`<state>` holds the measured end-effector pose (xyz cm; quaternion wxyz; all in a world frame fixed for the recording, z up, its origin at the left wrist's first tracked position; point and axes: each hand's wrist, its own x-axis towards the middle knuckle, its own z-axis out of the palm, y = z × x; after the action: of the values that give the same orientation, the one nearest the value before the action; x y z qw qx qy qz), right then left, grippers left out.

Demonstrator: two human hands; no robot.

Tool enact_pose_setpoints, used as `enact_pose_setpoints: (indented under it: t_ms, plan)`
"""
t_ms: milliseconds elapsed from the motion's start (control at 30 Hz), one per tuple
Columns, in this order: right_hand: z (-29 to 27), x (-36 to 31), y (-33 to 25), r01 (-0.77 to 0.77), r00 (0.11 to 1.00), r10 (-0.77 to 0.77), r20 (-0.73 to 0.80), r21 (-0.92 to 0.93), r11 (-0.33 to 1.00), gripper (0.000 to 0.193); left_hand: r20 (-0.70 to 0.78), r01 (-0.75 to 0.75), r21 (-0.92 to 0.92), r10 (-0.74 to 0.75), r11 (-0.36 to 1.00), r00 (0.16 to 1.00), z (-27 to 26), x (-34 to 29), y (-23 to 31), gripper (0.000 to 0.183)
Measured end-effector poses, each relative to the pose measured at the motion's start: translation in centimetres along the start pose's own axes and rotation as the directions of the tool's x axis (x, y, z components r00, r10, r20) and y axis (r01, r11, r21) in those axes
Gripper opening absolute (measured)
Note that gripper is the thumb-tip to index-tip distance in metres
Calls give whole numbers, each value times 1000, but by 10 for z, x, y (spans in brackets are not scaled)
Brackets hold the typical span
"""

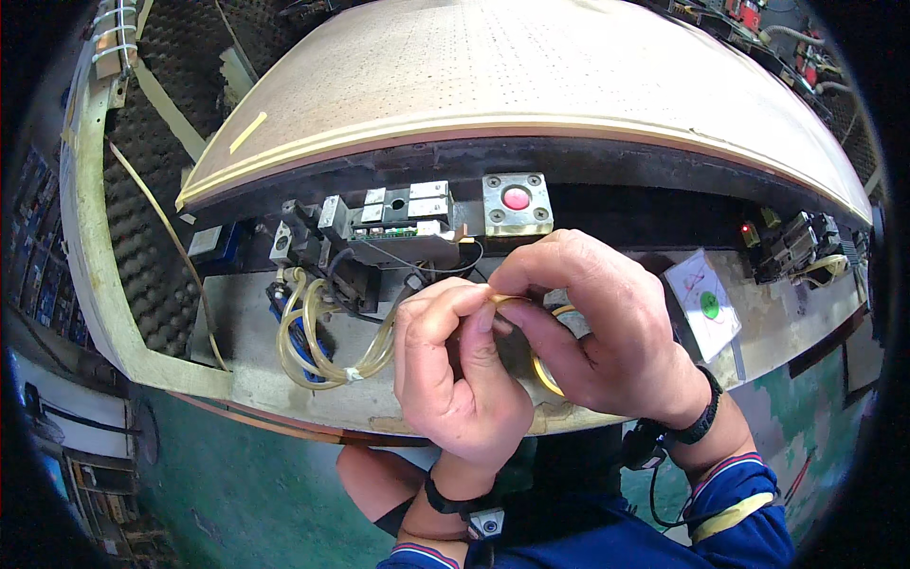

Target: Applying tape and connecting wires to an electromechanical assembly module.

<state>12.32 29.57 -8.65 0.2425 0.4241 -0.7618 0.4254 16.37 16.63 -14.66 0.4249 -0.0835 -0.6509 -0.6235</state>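
We are looking down at two bare hands held close together over a grey work surface (256,313), just in front of a machine with a wide perforated board (531,76) arching across the top of the view.

The left hand (455,365) sits at about 6 o'clock from centre, fingers curled and closed, its thumb and forefinger pinching a thin brass-coloured ring (545,365) near its upper edge. The right hand (607,327), at about 4 o'clock, arches over it with fingers also drawn together on the same ring, whose yellow curve shows below the fingertips between the two palms. Both hands are clamped on it; neither is open. The ring is held in the air, above the near edge of the surface, not resting on it.

We judge this to be a fine handling step: the ring is being turned or worked between the fingertips, and any further move calls for a steady pinch and small, careful finger motions, since the piece is slim and partly hidden.

Both wrists carry dark bands, and blue sleeves enter from the lower edge. At 10 o'clock from the hands, a loop of clear yellowish tubing (313,341) lies on the surface. At 12 o'clock sits a metal block with a red button (517,201); at 3 o'clock, a small card with a green dot (706,305).
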Motion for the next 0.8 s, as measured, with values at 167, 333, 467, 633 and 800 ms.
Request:
enact_pose_setpoints:
  t_ms: [167, 333, 467, 633, 800]
  plan:
    - [5, -4, 7, 44, 998, -44, -37, 5, 999, 27, -28, 9, -87, -11, 996, 1000, 4, -3, -1, 19]
    - [7, -3, 7, 51, 997, -50, -50, 11, 999, 26, -39, -1, -95, -2, 995, 999, 3, -4, -3, 25]
    - [0, -1, 3, 56, 998, -57, -30, -16, 998, 30, -33, -3, -131, -2, 991, 999, 3, -4, -4, 26]
    - [-3, 1, 3, 90, 996, -90, -5, -31, 995, 31, 17, -26, -146, 29, 989, 999, -3, -1, -5, 24]
    - [-1, -2, 4, 72, 997, -73, -32, -23, 997, 28, 15, -15, -125, 17, 992, 1000, -2, -1, -6, 22]
